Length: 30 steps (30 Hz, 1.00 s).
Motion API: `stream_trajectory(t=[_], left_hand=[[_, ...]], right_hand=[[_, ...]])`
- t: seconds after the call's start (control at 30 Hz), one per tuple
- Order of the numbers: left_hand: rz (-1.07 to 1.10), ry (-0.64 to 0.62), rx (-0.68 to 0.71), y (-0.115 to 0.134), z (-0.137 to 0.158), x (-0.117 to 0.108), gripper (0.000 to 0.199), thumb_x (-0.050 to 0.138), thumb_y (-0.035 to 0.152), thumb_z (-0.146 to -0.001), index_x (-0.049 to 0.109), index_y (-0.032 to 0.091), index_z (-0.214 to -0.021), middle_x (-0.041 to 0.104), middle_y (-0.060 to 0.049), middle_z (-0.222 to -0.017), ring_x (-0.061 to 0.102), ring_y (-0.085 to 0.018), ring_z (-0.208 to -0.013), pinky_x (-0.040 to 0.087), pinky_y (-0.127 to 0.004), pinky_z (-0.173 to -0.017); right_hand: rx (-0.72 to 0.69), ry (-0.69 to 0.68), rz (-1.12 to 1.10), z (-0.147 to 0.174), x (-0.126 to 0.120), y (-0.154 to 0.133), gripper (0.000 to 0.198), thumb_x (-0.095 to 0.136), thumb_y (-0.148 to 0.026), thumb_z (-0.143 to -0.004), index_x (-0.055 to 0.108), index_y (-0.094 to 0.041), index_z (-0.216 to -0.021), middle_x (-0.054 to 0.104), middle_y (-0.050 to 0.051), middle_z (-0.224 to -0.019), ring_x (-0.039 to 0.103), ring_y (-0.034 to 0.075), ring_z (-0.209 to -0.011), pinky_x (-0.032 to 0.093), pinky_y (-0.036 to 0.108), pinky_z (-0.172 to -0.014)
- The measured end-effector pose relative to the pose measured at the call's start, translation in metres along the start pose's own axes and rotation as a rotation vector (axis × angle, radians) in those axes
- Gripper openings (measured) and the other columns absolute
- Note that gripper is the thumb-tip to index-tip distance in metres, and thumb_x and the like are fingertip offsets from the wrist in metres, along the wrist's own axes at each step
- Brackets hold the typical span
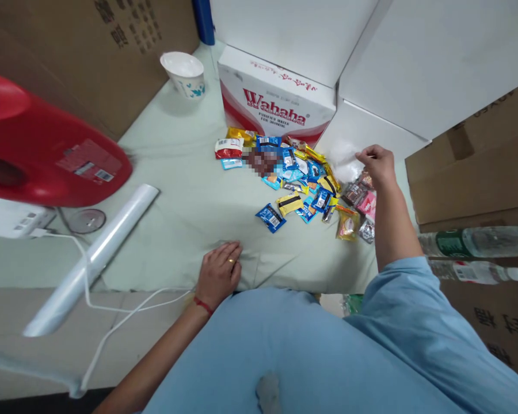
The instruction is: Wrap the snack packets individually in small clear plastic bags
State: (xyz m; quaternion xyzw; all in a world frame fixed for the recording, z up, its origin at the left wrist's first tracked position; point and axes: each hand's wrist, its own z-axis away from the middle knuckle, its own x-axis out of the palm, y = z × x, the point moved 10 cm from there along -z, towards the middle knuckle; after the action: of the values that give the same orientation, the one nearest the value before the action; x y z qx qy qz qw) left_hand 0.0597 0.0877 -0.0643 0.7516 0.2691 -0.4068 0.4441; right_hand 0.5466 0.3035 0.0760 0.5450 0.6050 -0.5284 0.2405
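The person leans over a pale green cloth (185,195) with a heap of small snack packets (304,178) spread out just in front of the red-and-white Wahaha box (276,103). The right hand (377,164) is stretched out to the right of that box, at the far right edge of the heap, with thumb and fingertips pinched together on a thin clear plastic bag (343,158) that lies crumpled against the box's lower right corner. Just below that hand sit a few pink and dark packets (362,198). The left hand (219,275) is well in front of the box, near the cloth's front edge, lying palm down with the fingers loosely spread and flat on the cloth, holding nothing; a ring shows on one finger and a red band on the wrist. One blue packet (270,217) lies a little apart from the heap, between the box and the left hand. To the left of the box stands a paper cup (183,73), upright. Further left are a big red jug (47,144) and a roll of clear film (95,259). Well to the right of the box, two plastic bottles (475,253) lie on their sides.
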Motion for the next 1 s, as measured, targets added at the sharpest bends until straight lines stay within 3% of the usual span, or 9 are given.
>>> stream_trajectory(t=[0.17, 0.27, 0.4, 0.53, 0.67, 0.73, 0.83, 0.93, 1.0], left_hand=[[0.085, 0.14, 0.047, 0.0, 0.003, -0.015, 0.026, 0.054, 0.017, -0.095, 0.073, 0.022, -0.112, 0.076, -0.011, -0.123, 0.067, -0.028, -0.118, 0.051, -0.046, -0.101], [0.219, 0.249, 0.049, 0.004, 0.0, -0.033, 0.022, 0.056, 0.017, -0.094, 0.074, 0.022, -0.106, 0.076, -0.011, -0.119, 0.066, -0.026, -0.116, 0.052, -0.046, -0.104], [0.516, 0.147, -0.123, 0.012, -0.025, -0.029, 0.021, 0.055, 0.026, -0.099, 0.074, 0.022, -0.107, 0.075, -0.008, -0.106, 0.069, -0.022, -0.102, 0.056, -0.04, -0.095], [0.921, -0.041, -0.389, 0.025, -0.055, 0.002, 0.032, 0.056, 0.044, -0.1, 0.072, 0.02, -0.112, 0.072, -0.008, -0.107, 0.069, -0.018, -0.088, 0.058, -0.029, -0.071], [1.262, -0.126, -0.561, 0.038, -0.077, 0.029, 0.06, 0.074, 0.057, -0.083, 0.062, 0.023, -0.131, 0.064, -0.012, -0.136, 0.068, -0.02, -0.102, 0.06, -0.03, -0.073], [1.347, -0.138, -0.628, 0.036, -0.081, 0.039, 0.067, 0.079, 0.063, -0.075, 0.065, 0.021, -0.126, 0.068, -0.01, -0.125, 0.067, -0.02, -0.098, 0.06, -0.031, -0.072], [1.302, -0.08, -0.698, 0.022, -0.083, 0.044, 0.06, 0.083, 0.068, -0.067, 0.071, 0.016, -0.096, 0.07, -0.005, -0.09, 0.062, -0.016, -0.079, 0.055, -0.026, -0.064], [1.225, -0.018, -0.726, 0.01, -0.082, 0.043, 0.053, 0.083, 0.065, -0.068, 0.07, 0.016, -0.083, 0.065, 0.0, -0.075, 0.054, -0.012, -0.066, 0.047, -0.024, -0.058], [1.212, -0.034, -0.713, 0.012, -0.082, 0.043, 0.051, 0.084, 0.063, -0.068, 0.071, 0.016, -0.081, 0.065, 0.001, -0.071, 0.055, -0.013, -0.064, 0.046, -0.025, -0.058]], right_hand=[[0.186, 0.007, -0.061, 0.044, -0.022, 0.02, 0.015, 0.074, -0.024, -0.077, 0.061, -0.018, -0.072, 0.057, 0.001, -0.071, 0.052, 0.017, -0.069, 0.043, 0.031, -0.067], [0.216, -0.027, -0.437, 0.081, -0.014, 0.008, 0.019, 0.074, -0.032, -0.078, 0.06, -0.02, -0.076, 0.055, -0.003, -0.066, 0.046, 0.013, -0.059, 0.039, 0.027, -0.058], [0.359, -0.158, -1.012, 0.137, 0.02, -0.022, 0.03, 0.081, -0.036, -0.071, 0.055, -0.023, -0.078, 0.043, -0.01, -0.056, 0.031, 0.007, -0.047, 0.025, 0.02, -0.044], [0.52, -0.383, -1.427, 0.196, 0.068, -0.074, 0.036, 0.086, -0.03, -0.068, 0.053, -0.021, -0.081, 0.06, -0.006, -0.068, 0.028, 0.003, -0.046, 0.021, 0.013, -0.04], [0.705, -0.664, -1.645, 0.258, 0.114, -0.128, 0.038, 0.085, -0.033, -0.071, 0.052, -0.021, -0.082, 0.067, -0.003, -0.072, 0.023, 0.002, -0.044, 0.018, 0.011, -0.036], [0.745, -0.808, -1.646, 0.284, 0.129, -0.149, 0.041, 0.086, -0.038, -0.071, 0.051, -0.02, -0.082, 0.065, -0.003, -0.07, 0.021, 0.002, -0.043, 0.016, 0.012, -0.036], [0.665, -0.855, -1.482, 0.3, 0.132, -0.159, 0.044, 0.084, -0.05, -0.075, 0.053, -0.02, -0.084, 0.063, -0.003, -0.072, 0.025, 0.004, -0.045, 0.018, 0.015, -0.037], [0.378, -0.566, -1.134, 0.278, 0.108, -0.148, 0.039, 0.075, -0.055, -0.087, 0.06, -0.021, -0.095, 0.06, -0.003, -0.077, 0.037, 0.008, -0.053, 0.034, 0.019, -0.047], [0.106, -0.439, -0.921, 0.265, 0.088, -0.159, 0.042, 0.078, -0.051, -0.086, 0.064, -0.021, -0.112, 0.065, 0.002, -0.096, 0.049, 0.012, -0.066, 0.047, 0.024, -0.06]])
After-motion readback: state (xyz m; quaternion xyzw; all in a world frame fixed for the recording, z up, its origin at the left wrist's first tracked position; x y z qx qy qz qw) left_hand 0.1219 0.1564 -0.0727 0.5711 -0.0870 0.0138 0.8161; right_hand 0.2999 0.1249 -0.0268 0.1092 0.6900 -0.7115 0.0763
